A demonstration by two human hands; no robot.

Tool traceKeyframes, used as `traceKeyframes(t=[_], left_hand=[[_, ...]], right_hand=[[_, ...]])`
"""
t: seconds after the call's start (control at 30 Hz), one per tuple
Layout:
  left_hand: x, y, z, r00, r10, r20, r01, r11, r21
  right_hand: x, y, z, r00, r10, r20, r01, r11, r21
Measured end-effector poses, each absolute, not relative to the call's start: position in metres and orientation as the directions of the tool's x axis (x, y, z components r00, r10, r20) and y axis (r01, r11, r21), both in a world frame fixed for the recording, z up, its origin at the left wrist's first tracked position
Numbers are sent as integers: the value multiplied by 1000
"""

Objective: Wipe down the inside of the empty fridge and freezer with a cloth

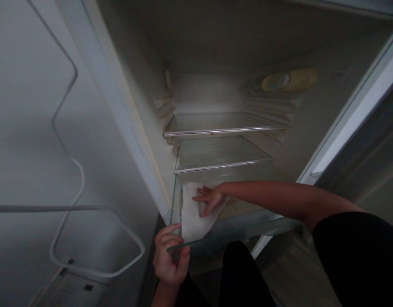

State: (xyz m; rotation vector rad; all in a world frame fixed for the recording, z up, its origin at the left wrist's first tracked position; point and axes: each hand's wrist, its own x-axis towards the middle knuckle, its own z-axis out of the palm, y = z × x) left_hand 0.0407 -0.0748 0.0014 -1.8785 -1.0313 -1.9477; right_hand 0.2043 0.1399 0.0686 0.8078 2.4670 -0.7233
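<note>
Inside an open fridge, a white cloth (194,217) lies spread on the lowest glass shelf (247,228), toward its left side. My right hand (211,199) rests on top of the cloth with its fingers spread, pressing it flat to the glass. At the shelf's front left corner, my left hand (171,255) grips the edge, fingers over the glass and thumb at the front.
Two more glass shelves, a middle one (223,166) and an upper one (228,129), sit above and behind. A yellowed lamp cover (289,80) is on the right inner wall. A grey cable (82,179) hangs at the left. The fridge door (369,140) stands open at the right.
</note>
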Motion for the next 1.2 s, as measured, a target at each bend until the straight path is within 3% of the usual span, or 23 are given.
traceKeyframes(t=[0.17, 0.3, 0.5, 0.63, 0.77, 0.87, 0.97, 1.07, 1.2], left_hand=[[42, -74, 0, -136, 292, 947, 617, -723, 312], [42, -72, 1, -139, 269, 953, 616, -730, 296], [45, -75, 1, -139, 273, 952, 616, -728, 299], [46, -73, 0, -137, 263, 955, 611, -736, 291], [46, -71, 1, -145, 252, 957, 616, -734, 286], [46, -74, 1, -140, 255, 957, 628, -724, 285], [45, -77, 0, -119, 265, 957, 640, -716, 278], [42, -76, -3, -101, 262, 960, 649, -714, 263], [39, -72, -6, -108, 258, 960, 659, -704, 263]], right_hand=[[279, 162, 74, -555, 574, -602, 790, 591, -164], [336, 172, 85, -337, 693, -637, 910, 413, -33], [355, 160, 82, -115, 754, -646, 958, 256, 128], [324, 129, 70, -245, 724, -645, 923, 379, 74], [273, 97, 67, -456, 608, -650, 866, 471, -167], [225, 73, 56, -639, 459, -617, 727, 623, -289], [182, 47, 34, -802, 308, -512, 491, 828, -270], [164, 32, 17, -864, 339, -372, 435, 875, -212], [190, 49, 26, -872, 268, -410, 390, 886, -251]])
